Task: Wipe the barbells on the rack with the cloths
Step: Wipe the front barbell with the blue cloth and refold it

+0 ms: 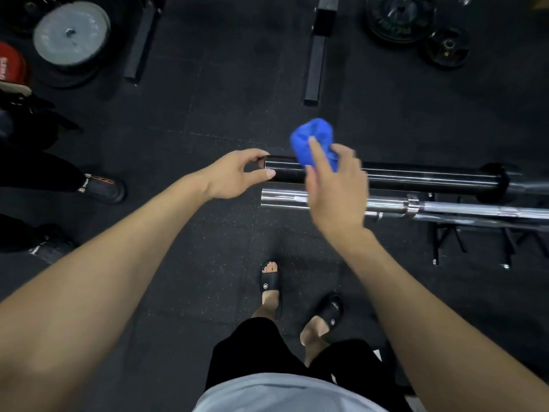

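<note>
A black barbell (416, 175) lies level on the rack, its sleeve end pointing left. Just below it lies a chrome barbell (445, 208). My left hand (234, 173) pinches the black sleeve's end between thumb and fingers. My right hand (335, 185) holds a bunched blue cloth (312, 141) over the black sleeve, a short way right of my left hand. The cloth's lower part is hidden behind my fingers.
A grey weight plate (71, 34) and a red plate (10, 66) sit at the far left, black plates (398, 17) at the far right. Another person's shoes (101, 187) stand left. Black frame legs (316, 55) cross the rubber floor. My sandalled feet (270, 286) are below.
</note>
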